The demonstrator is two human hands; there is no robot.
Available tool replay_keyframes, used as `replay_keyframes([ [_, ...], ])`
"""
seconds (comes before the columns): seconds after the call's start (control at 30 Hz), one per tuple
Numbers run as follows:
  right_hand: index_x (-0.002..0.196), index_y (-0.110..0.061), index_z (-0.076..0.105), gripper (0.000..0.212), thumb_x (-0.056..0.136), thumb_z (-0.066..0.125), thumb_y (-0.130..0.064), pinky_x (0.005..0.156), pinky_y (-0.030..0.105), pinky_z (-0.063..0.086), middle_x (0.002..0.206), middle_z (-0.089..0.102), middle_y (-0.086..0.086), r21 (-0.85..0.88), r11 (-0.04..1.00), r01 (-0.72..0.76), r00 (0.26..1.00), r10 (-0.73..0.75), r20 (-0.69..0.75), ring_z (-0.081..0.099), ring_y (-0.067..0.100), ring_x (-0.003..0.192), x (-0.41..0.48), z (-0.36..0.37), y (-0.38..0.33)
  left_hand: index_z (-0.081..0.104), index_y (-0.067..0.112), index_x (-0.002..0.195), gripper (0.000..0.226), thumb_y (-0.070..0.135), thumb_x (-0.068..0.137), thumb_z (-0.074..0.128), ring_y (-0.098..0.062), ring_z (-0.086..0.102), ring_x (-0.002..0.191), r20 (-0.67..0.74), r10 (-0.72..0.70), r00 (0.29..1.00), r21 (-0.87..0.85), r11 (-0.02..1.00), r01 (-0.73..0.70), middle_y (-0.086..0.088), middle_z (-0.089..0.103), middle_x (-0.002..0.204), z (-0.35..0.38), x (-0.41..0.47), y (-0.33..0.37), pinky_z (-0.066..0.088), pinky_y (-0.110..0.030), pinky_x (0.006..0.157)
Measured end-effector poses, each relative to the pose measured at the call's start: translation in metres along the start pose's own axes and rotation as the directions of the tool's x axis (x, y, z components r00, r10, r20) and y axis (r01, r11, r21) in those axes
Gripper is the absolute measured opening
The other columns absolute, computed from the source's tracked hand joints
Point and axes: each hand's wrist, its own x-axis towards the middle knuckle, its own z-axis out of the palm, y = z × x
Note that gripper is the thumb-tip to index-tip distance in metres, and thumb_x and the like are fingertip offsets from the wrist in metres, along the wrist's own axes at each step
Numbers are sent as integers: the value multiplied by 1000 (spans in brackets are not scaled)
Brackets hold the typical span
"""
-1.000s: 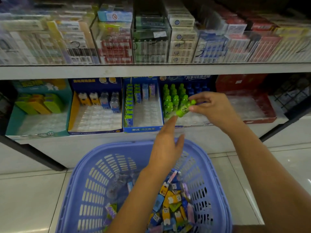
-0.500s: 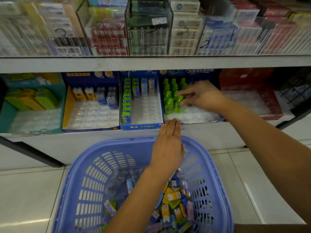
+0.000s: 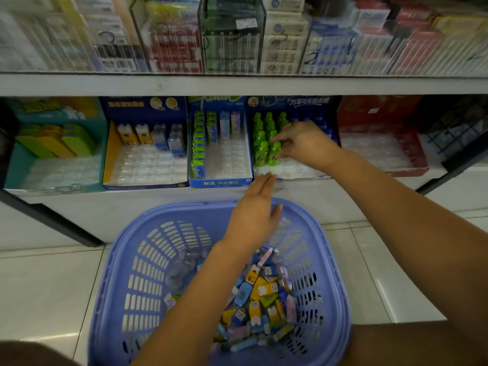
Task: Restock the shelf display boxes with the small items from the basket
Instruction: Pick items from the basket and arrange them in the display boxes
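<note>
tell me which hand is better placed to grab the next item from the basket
Left. The left hand hovers open over the purple plastic basket, while the right hand is seating a green bottle-shaped item on the shelf.

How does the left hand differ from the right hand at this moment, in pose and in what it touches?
The left hand is flat and open above the basket, holding nothing; the right hand reaches into the display box, its fingertips on a green bottle. The left is nearer the camera, the right farther. Both are bare.

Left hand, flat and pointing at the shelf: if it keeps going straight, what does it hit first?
Probably the front lip of the dark blue display box holding green bottle-shaped items; the left hand points there, though depth is unclear.
</note>
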Motion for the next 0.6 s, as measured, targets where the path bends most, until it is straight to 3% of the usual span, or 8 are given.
replay_keyframes([
  [0.1,118,-8,63,43,79,74,-20,86,35,47,107,59,11,56,997,51,970,-36,-241,58,23,94,-27,15,-17,47,13,134,37,23,99,49,-22,52,113,-187,-44,981,-138,990,18,-6,46,139,7,-18,-12,46,-33,91],
  [0.17,97,-14,68,24,78,74,-26,68,25,44,81,58,-6,137,987,82,977,-53,-204,56,12,75,-52,38,-30,57,10,119,24,18,98,48,-26,58,98,-98,-111,989,-100,990,101,-10,56,121,20,-28,-27,48,-36,80],
  [0.23,89,-17,68,17,79,73,-29,59,18,38,72,56,-13,121,991,52,995,-62,77,53,6,68,-72,75,-38,59,7,114,23,15,99,43,-27,59,92,227,-236,945,69,972,226,-12,60,112,39,-40,-50,49,-38,79],
  [0.3,96,-10,69,23,82,71,-27,66,24,46,86,65,-1,24,1000,-2,909,-8,417,59,15,77,-85,122,-39,60,9,103,19,11,98,42,-22,53,76,541,-320,778,234,946,227,-14,58,101,58,-63,-75,43,-38,73],
  [0.37,89,-10,66,16,85,69,-25,75,36,48,89,62,11,-61,998,5,773,35,634,59,23,78,-95,171,-32,58,9,89,14,8,96,46,-24,51,72,672,-368,643,308,928,209,-17,55,93,72,-89,-97,39,-38,71],
  [0.43,91,-15,58,16,85,68,-26,76,35,45,93,56,9,-113,994,2,702,79,707,55,22,79,-107,215,-22,60,2,96,15,7,95,46,-36,57,93,715,-407,569,352,912,210,-24,59,105,80,-106,-114,42,-41,76],
  [0.53,143,-5,28,84,81,70,-41,107,45,35,142,40,17,-164,981,-103,672,190,716,43,35,125,-119,264,-8,60,-4,111,25,6,96,42,-32,54,79,738,-431,519,392,900,189,-23,54,99,84,-118,-131,46,-43,77],
  [0.6,148,1,4,113,75,66,-60,113,52,21,152,24,19,-271,961,-65,687,239,686,30,41,135,-124,283,-6,58,-4,115,27,11,97,45,-29,52,83,759,-422,496,393,904,167,-23,52,103,90,-120,-136,44,-42,81],
])
